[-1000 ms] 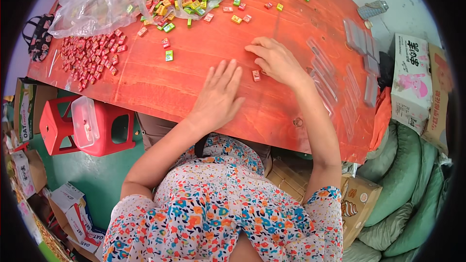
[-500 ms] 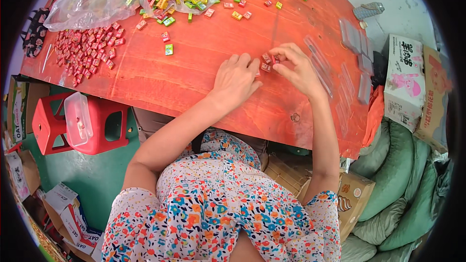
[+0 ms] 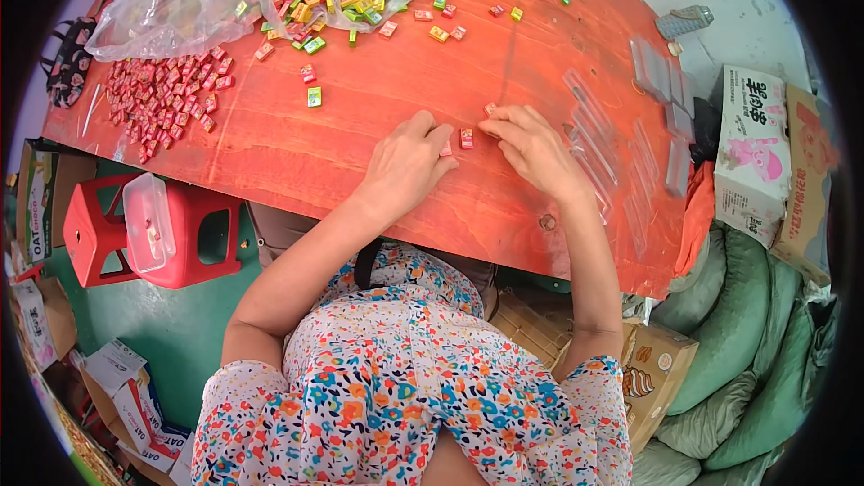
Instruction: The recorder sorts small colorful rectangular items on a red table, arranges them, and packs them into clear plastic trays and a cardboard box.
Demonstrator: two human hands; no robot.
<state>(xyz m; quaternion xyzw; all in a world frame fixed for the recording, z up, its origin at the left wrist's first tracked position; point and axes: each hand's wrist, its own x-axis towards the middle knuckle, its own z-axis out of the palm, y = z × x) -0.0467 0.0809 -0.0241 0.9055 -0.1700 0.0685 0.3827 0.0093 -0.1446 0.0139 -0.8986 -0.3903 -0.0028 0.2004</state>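
Observation:
A small red box [image 3: 466, 138] lies on the red wooden table [image 3: 360, 171] between my two hands. My left hand [image 3: 400, 162] is on its left, fingers curled and closed on another small red box [image 3: 445, 149], which shows only in part by the thumb. On the other side my right hand [image 3: 537, 151] is closed, with its thumb and finger drawn together. A third small red box [image 3: 490, 109] shows at the tips of those fingers, partly covered by them.
At the left is a heap of red boxes [image 3: 166, 103]. Farther back, mixed coloured boxes [image 3: 360, 2] spill from a clear plastic bag [image 3: 180, 9]. A lone green box [image 3: 313, 96] lies nearer. Clear plastic cases [image 3: 661, 72] and strips [image 3: 598, 144] are at the right. Red stools [image 3: 193, 234] stand below left.
My hands have moved apart, the left going left and slightly nearer me. The red boxes that were clustered between them are now separated, with one standing alone in the gap.

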